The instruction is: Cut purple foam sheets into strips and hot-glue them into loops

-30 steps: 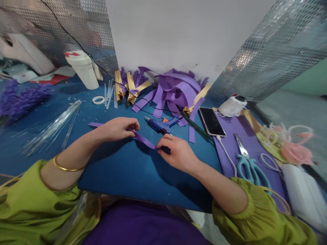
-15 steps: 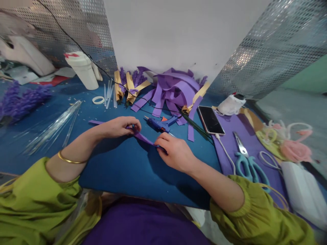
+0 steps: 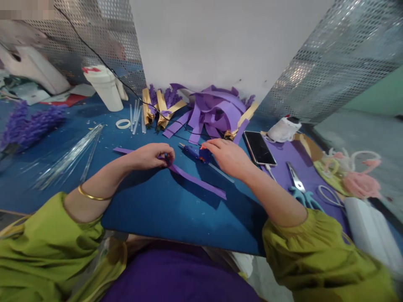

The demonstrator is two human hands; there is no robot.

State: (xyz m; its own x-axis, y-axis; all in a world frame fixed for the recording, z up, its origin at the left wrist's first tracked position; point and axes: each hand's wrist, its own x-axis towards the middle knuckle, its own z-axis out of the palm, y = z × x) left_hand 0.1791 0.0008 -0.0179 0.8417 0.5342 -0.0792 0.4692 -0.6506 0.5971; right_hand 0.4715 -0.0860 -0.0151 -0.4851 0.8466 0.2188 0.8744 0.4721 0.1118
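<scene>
My left hand (image 3: 150, 155) pinches a long purple foam strip (image 3: 197, 181) near its middle; the strip lies across the blue table mat (image 3: 163, 209) and its right end rests free. My right hand (image 3: 229, 157) lies over the blue glue gun (image 3: 195, 152) just beyond the strip, fingers closing around its handle. The gun's nozzle points left toward my left hand. A clear glue stick (image 3: 220, 172) sticks out from the gun under my right wrist.
A heap of purple strips (image 3: 214, 111) and gold-wrapped bundles (image 3: 157, 109) lies at the back. A phone (image 3: 260, 147), teal scissors (image 3: 300, 188), a white cup (image 3: 105, 88), clear sticks (image 3: 69, 155), purple flowers (image 3: 28, 126) and pink flowers (image 3: 359, 180) surround the work area.
My right hand let go of the strip's right end and moved up and right onto the glue gun. The strip's end now lies flat. My left hand stayed put.
</scene>
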